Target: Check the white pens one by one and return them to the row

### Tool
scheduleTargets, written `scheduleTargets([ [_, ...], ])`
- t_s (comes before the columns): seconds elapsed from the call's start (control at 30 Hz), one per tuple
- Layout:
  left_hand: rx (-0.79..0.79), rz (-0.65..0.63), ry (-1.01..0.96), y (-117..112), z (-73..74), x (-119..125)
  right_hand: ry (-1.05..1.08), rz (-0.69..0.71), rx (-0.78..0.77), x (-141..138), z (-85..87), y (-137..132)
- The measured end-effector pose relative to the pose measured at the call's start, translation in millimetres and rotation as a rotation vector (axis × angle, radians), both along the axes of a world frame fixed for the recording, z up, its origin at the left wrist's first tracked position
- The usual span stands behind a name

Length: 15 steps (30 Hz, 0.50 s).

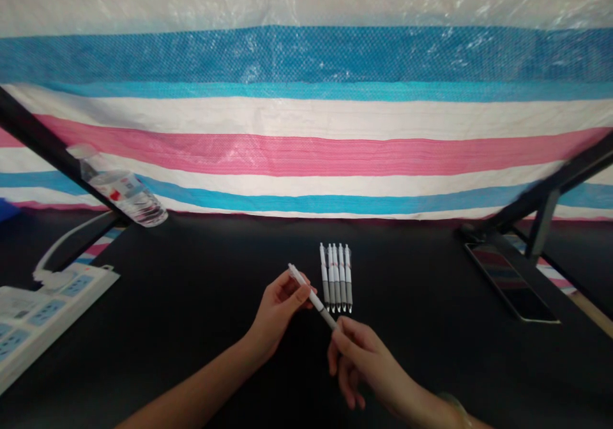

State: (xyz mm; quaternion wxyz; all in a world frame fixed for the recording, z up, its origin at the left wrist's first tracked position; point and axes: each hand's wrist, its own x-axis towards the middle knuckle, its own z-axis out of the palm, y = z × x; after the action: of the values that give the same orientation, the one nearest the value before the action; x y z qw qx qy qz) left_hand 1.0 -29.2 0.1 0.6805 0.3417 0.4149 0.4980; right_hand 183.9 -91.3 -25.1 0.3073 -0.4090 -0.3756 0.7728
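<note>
A white pen with a grey grip (312,296) is held slantwise above the black table (201,301). My left hand (280,311) pinches its upper white barrel between thumb and fingers. My right hand (364,359) pinches its lower grey tip end. Just beyond the hands, several matching white and grey pens (336,277) lie side by side in a neat row, pointing away from me.
A clear water bottle (122,189) lies at the back left beside a black stand leg. A white power strip (33,314) sits at the left edge. A dark phone (510,282) rests on a stand at right. A striped tarp (306,129) hangs behind.
</note>
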Motion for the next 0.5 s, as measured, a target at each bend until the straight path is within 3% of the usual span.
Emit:
scheduleTargets([
  [0.07,0.02,-0.004,0.003,0,0.9,0,-0.122,-0.052,0.127,0,-0.4,0],
  [0.13,0.024,-0.026,-0.028,-1,1.3,0,-0.118,-0.059,0.159,1,-2.4,0],
  [0.33,-0.01,-0.095,-0.158,0,-2.4,-3,0.353,0.143,-0.196,3,-10.6,7],
  [0.5,0.007,-0.128,-0.227,2,-4.9,-4,0.512,0.213,-0.281,6,-15.1,10],
])
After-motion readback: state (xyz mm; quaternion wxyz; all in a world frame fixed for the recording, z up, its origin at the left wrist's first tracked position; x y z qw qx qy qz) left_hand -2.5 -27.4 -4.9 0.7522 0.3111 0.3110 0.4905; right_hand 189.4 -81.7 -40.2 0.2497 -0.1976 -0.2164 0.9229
